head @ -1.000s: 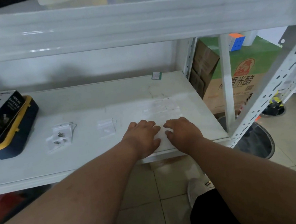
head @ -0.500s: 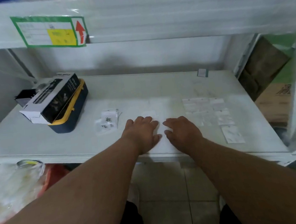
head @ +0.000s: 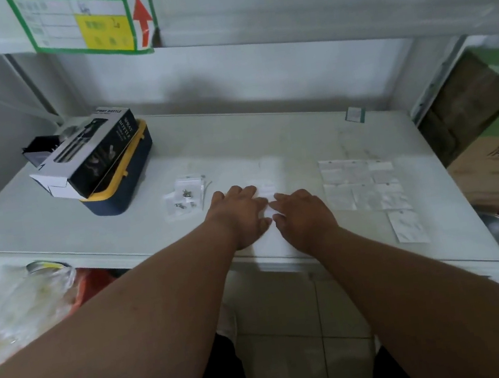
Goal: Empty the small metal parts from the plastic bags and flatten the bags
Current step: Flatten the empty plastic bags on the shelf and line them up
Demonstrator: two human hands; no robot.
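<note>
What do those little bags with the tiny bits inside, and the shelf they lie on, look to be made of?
The little bags look like thin clear plastic: the shelf shows through them. The bits inside look like metal, dark and slightly shiny, though too small to be sure. The shelf seems painted metal or laminate, pale and smooth with a faint sheen.
</note>
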